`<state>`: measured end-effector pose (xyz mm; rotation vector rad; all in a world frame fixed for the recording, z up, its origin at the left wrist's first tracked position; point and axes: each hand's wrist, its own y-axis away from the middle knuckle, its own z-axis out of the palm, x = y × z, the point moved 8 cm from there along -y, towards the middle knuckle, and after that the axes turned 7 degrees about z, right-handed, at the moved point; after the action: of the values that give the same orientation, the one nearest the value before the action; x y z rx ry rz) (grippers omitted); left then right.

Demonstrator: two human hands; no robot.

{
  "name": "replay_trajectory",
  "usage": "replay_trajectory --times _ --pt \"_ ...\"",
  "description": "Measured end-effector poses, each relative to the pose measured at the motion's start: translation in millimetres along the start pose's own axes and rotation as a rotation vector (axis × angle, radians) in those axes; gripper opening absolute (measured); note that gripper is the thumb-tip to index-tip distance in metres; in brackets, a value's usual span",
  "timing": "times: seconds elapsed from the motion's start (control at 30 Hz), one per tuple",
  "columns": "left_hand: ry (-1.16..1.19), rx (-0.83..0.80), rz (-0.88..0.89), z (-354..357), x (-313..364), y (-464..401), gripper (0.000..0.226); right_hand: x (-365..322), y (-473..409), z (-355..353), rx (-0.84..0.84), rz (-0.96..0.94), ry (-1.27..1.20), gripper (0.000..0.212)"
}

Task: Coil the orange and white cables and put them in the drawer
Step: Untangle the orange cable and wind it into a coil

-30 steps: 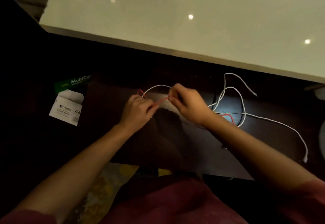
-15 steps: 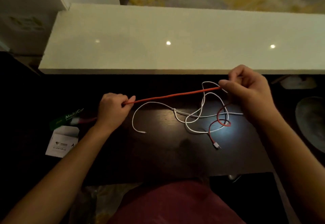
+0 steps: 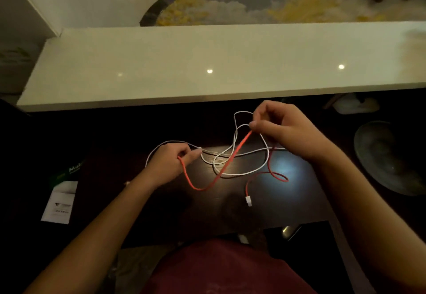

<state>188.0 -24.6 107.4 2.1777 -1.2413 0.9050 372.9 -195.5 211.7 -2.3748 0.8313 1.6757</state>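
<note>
In the head view, the left hand is pinching one end of the orange cable between curled fingers, low over the dark table. The right hand is pinching the same cable farther along, raised near the table's far edge, so the stretch between the hands is sagging in a loose U down to the tabletop. Past the right hand the orange cable is running on across the table in a small loop, its white plug lying near the front edge. The white cable is lying uncoiled in tangled loops between and under the hands, and the orange stretch is crossing over it. A pale shelf is overhanging the table's far side. At left a white paper slip and a green packet are sitting well apart from the cables. At right a dark round dish is resting near the right forearm. A small metal handle is showing below the table's front edge; whether it belongs to a drawer I cannot tell.
</note>
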Motion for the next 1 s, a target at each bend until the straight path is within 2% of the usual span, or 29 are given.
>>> replay_trajectory --times 0.03,0.1,0.17,0.2,0.27,0.33,0.37,0.43,0.57,0.63,0.77,0.93,1.0 --pt "-0.007 0.008 -0.008 5.0 10.7 0.0 0.043 8.4 -3.5 -11.4 0.014 0.033 0.125 0.006" --pt "-0.131 0.043 -0.021 7.1 25.9 2.0 0.04 29.4 -9.6 -25.4 0.033 0.122 0.417 0.012" --pt "-0.236 0.076 -0.042 16.9 51.3 4.1 0.036 33.1 -2.3 -26.5 0.037 0.093 0.639 0.02" --pt "-0.234 0.096 -0.043 21.4 64.9 3.7 0.033 32.5 2.3 -14.6 -0.026 0.053 0.613 0.027" --pt "-0.148 0.143 -0.058 29.5 87.0 2.1 0.028 36.0 16.6 25.2 -0.263 0.024 0.471 0.038" --pt "-0.035 0.232 -0.048 28.6 102.6 1.3 0.027 47.1 26.6 49.5 -0.376 -0.022 0.476 0.033" --pt "0.0 0.272 -0.025 26.7 107.5 2.6 0.027 51.0 29.0 49.8 -0.37 -0.052 0.451 0.022" --pt "-0.026 0.263 0.039 27.6 115.2 8.1 0.029 52.7 31.7 31.6 -0.317 -0.074 0.25 0.026" --pt "-0.329 0.099 0.119 45.1 105.8 21.9 0.047 22.7 47.6 -23.1 -0.261 -0.17 -0.217 0.034" --pt "-0.393 0.032 0.146 53.9 103.9 26.3 0.054 8.5 50.4 -48.8 -0.232 -0.212 -0.377 0.034" --pt "-0.066 -0.118 0.136 69.3 144.6 37.2 0.043 -5.2 44.4 -76.7 -0.178 -0.271 -0.505 0.03" --pt "0.133 -0.132 0.4 60.4 244.7 55.8 0.04 10.0 20.8 -86.6 0.018 -0.217 -0.611 0.03" --pt "0.167 -0.089 0.523 51.5 277.4 64.6 0.038 23.5 14.8 -87.3 0.143 -0.186 -0.522 0.031"
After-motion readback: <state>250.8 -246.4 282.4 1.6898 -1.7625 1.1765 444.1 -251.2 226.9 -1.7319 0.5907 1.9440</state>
